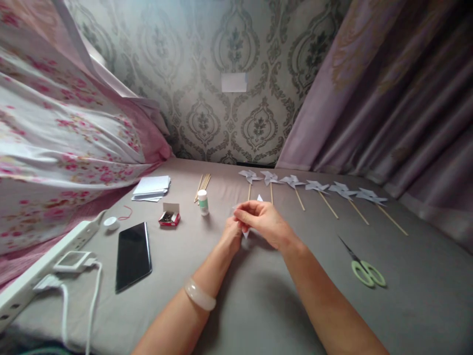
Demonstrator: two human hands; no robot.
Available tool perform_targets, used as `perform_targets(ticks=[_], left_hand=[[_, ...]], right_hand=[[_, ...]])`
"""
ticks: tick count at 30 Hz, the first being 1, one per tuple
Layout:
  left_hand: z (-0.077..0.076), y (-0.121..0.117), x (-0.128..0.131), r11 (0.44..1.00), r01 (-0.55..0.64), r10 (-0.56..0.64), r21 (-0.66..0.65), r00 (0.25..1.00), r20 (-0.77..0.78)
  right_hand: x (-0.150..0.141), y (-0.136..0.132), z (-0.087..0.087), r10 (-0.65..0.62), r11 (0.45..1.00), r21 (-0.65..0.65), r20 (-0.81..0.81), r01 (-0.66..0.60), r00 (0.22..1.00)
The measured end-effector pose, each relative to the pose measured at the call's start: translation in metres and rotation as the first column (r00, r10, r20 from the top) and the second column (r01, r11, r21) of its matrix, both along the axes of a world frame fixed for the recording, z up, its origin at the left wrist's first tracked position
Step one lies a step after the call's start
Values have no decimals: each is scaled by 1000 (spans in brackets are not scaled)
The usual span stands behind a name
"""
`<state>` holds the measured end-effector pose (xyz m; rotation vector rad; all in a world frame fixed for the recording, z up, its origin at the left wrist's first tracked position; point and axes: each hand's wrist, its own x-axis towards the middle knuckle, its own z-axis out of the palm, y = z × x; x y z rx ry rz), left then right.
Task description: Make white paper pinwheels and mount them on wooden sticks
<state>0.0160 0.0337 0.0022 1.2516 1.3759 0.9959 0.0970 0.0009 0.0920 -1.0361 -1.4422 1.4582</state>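
Both hands meet over the middle of the grey cloth, fingers closed around a white paper pinwheel (pixel 246 234). Only its pointed tips show, above and below the hands. My left hand (pixel 233 231) grips it from the left, partly covered by the other hand. From above, my right hand (pixel 264 222) pinches at its centre with thumb and forefinger; any small part between those fingertips is hidden. Beyond the hands lie several finished paper pinwheels on sticks (pixel 294 181), in a row running to the right.
Left of the hands stand a glue bottle (pixel 203 203), a small red box of metal pins (pixel 169 217), wooden sticks (pixel 204 186) and stacked paper (pixel 151 187). A phone (pixel 133 256) and power strip (pixel 44 271) lie further left. Green-handled scissors (pixel 364 268) rest at right.
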Motion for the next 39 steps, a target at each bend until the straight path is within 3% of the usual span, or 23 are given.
perform_targets(ticks=[3,6,12,16,21,29,36,39], left_hand=[[9,-7,6,998,-62,68,-32,967,246],[22,-8,12,984,-108,166,-143,846,507],[64,-7,37,997,-53,71,-49,837,543],[82,-8,59,999,-37,27,8,831,556],[86,-10,73,999,5,-26,36,797,603],[84,-12,69,994,-26,-36,102,825,564],[86,-14,63,994,-40,-19,105,862,507],[88,-15,63,993,-49,-11,105,860,510]], right_hand=[[54,3,1,-150,989,-8,-106,150,983],[91,4,9,-223,970,54,-184,236,957],[124,-2,27,-327,906,233,-146,354,934],[131,-7,32,-360,890,277,-60,362,931],[133,-7,32,-449,843,331,0,424,893],[127,-2,23,-425,852,342,9,397,905],[116,-2,21,-386,893,275,56,358,921],[113,-3,21,-438,864,332,127,378,890]])
